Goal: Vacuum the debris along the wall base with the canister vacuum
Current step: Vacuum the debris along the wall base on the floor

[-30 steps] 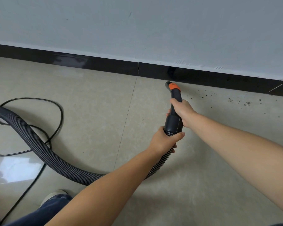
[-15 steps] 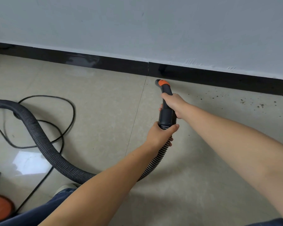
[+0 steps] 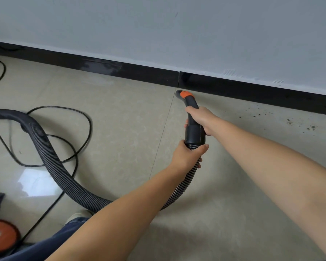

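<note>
Right of nozzle (image 3: 184, 95) along baseboard (image 3: 252, 91): debris (image 3: 299, 123); both hands clamped on hose (image 3: 193, 132), right hand (image 3: 200, 117) nearer, left hand (image 3: 186, 157) behind.

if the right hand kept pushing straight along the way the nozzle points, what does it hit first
Most likely the black baseboard. The right hand grips the vacuum handle, whose orange-tipped end points up and slightly left toward the wall base, with only bare floor tile between. Depth is hard to judge; the debris lies off to the right.
</note>
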Motion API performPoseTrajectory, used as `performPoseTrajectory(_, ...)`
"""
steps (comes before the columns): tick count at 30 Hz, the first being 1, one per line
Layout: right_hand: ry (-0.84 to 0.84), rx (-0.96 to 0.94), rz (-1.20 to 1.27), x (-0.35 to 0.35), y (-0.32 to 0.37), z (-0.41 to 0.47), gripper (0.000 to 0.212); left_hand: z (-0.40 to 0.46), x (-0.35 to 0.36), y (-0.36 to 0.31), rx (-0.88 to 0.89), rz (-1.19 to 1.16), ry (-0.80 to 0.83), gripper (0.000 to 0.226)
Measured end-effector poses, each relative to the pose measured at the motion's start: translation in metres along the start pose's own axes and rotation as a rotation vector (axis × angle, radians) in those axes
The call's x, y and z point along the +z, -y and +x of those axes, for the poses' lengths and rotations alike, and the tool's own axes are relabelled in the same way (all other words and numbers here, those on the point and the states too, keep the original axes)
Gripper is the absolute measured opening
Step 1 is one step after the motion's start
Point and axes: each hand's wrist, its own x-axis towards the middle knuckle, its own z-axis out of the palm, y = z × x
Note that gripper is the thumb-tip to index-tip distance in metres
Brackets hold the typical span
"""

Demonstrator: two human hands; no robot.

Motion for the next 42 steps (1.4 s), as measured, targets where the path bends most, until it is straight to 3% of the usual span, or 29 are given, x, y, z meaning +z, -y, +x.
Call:
performPoseTrajectory(8,0.144,-0.039,-0.163,0.053,0.012,0.005,0.013,-0.004,-0.03,0.009,-0.022,-0.067,-0.111,0.041)
performPoseTrajectory(18,0.221,-0.042,-0.267,0.041,-0.009,-0.014,0.013,-0.026,0.001,0.03,-0.032,-0.167,-0.113,0.035)
performPoseTrajectory(35,-0.228,0.149,0.093,-0.087,-0.104,-0.093,0.009,-0.08,0.076,0.057,-0.039,0.229,0.378,0.042)
performPoseTrajectory(42,-0.268,0.171,0.107,-0.107,-0.11,-0.105,0.011,-0.091,0.099,0.057,-0.047,0.197,0.417,0.042)
